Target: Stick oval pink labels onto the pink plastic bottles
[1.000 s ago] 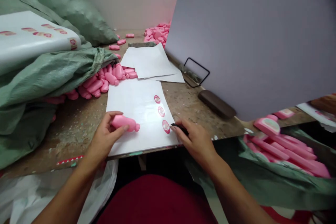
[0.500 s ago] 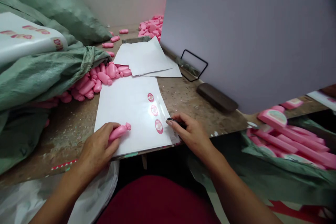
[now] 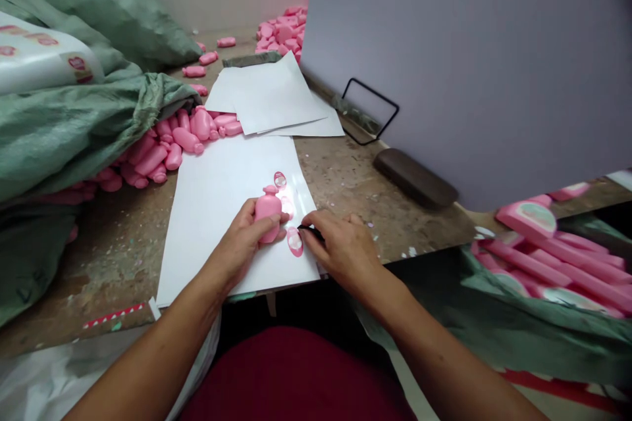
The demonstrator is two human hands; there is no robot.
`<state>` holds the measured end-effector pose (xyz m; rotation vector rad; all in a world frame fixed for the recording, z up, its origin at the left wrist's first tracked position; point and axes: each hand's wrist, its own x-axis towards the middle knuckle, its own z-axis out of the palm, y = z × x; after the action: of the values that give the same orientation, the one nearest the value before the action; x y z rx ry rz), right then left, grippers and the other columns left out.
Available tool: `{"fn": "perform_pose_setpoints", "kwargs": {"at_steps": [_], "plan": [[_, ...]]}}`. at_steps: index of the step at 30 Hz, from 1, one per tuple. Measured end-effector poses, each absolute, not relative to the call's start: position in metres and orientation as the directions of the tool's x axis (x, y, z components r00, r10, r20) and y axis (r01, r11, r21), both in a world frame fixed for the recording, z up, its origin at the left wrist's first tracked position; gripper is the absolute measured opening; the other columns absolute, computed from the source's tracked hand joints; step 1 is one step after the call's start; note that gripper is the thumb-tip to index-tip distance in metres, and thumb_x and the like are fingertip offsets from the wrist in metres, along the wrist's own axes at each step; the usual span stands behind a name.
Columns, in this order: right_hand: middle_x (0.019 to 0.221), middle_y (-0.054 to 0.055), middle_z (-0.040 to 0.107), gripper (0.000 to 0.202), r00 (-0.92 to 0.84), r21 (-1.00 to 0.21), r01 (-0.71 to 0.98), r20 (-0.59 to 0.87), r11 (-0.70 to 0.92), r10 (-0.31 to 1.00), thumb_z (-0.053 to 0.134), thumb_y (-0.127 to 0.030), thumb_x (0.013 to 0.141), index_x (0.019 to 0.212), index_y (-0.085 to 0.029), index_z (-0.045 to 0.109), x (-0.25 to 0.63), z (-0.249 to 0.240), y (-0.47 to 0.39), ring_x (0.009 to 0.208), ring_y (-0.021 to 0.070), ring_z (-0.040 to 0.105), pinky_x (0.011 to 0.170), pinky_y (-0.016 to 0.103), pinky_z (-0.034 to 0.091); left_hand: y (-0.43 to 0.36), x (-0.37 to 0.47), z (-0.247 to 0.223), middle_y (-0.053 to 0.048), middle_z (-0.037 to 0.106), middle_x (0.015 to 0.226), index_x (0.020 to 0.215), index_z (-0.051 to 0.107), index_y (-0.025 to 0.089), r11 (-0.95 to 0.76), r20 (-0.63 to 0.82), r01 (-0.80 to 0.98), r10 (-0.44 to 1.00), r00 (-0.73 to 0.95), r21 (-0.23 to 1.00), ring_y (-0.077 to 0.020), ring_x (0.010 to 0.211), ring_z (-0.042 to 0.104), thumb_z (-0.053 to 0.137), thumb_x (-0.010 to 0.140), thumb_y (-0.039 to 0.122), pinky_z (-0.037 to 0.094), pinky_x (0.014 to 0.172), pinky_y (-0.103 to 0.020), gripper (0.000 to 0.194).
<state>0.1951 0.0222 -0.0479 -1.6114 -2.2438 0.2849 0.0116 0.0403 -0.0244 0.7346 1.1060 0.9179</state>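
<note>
Fingers wrapped round it, my left hand point(image 3: 239, 243) holds a small pink bottle point(image 3: 268, 210) upright over the white sticker sheet point(image 3: 207, 191). My right hand point(image 3: 340, 240) is closed on a thin black tool point(image 3: 313, 233), whose tip is by the lowest oval sticker point(image 3: 295, 242). Another oval sticker point(image 3: 280, 179) shows at the top of the short row near the sheet's right edge. The middle sticker is partly covered by my left fingers and washed out by glare.
Pink bottles point(image 3: 151, 159) spill from a green sack point(image 3: 74, 125) at the left. Behind the sheet lie white papers point(image 3: 276, 95). A dark case point(image 3: 415, 177), a black wire stand point(image 3: 370, 112) and a large grey panel point(image 3: 459, 66) are on the right.
My left hand has moved right with the pink bottle and turned it upright beside the stickers. My right hand has shifted slightly left, bringing the black tool to the lowest sticker.
</note>
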Motion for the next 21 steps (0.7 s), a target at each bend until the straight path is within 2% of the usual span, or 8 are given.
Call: {"fn": "perform_pose_setpoints", "kwargs": {"at_steps": [5, 11, 16, 21], "plan": [[0.086, 0.004, 0.076, 0.016, -0.305, -0.325, 0.875, 0.206, 0.359, 0.930, 0.052, -0.026, 0.098, 0.093, -0.021, 0.066, 0.1945, -0.0487, 0.0226, 0.072, 0.0187, 0.063, 0.069, 0.034, 0.027, 0.0435, 0.0065, -0.0216, -0.013, 0.070, 0.109, 0.112, 0.060, 0.016, 0.486, -0.444, -0.237, 0.871, 0.211, 0.841, -0.0270, 0.116, 0.064, 0.073, 0.079, 0.024, 0.058, 0.094, -0.040, 0.036], [0.083, 0.004, 0.075, 0.017, -0.319, -0.282, 0.883, 0.225, 0.375, 0.920, 0.051, -0.026, 0.098, 0.090, -0.021, 0.065, 0.1949, -0.0456, 0.0213, 0.067, 0.0179, 0.060, 0.069, 0.034, 0.025, 0.0453, 0.0083, -0.0199, -0.013, 0.069, 0.108, 0.106, 0.061, 0.016, 0.487, -0.447, -0.244, 0.871, 0.203, 0.838, -0.0295, 0.119, 0.063, 0.074, 0.078, 0.023, 0.059, 0.094, -0.042, 0.031], [0.080, 0.005, 0.075, 0.019, -0.316, -0.234, 0.897, 0.251, 0.374, 0.915, 0.049, -0.027, 0.098, 0.087, -0.021, 0.064, 0.1946, -0.0460, 0.0172, 0.065, 0.0179, 0.058, 0.069, 0.035, 0.026, 0.0451, 0.0075, -0.0223, -0.014, 0.069, 0.111, 0.109, 0.061, 0.017, 0.489, -0.445, -0.255, 0.870, 0.213, 0.834, -0.0311, 0.122, 0.062, 0.073, 0.079, 0.023, 0.059, 0.095, -0.044, 0.034], [0.080, 0.005, 0.074, 0.017, -0.277, -0.263, 0.902, 0.258, 0.343, 0.926, 0.052, -0.025, 0.097, 0.087, -0.020, 0.065, 0.1892, -0.0512, 0.0178, 0.066, 0.0189, 0.061, 0.070, 0.035, 0.028, 0.0449, 0.0071, -0.0235, -0.014, 0.069, 0.112, 0.116, 0.059, 0.017, 0.488, -0.441, -0.247, 0.869, 0.225, 0.837, -0.0291, 0.122, 0.062, 0.072, 0.079, 0.023, 0.058, 0.095, -0.042, 0.039]]}}
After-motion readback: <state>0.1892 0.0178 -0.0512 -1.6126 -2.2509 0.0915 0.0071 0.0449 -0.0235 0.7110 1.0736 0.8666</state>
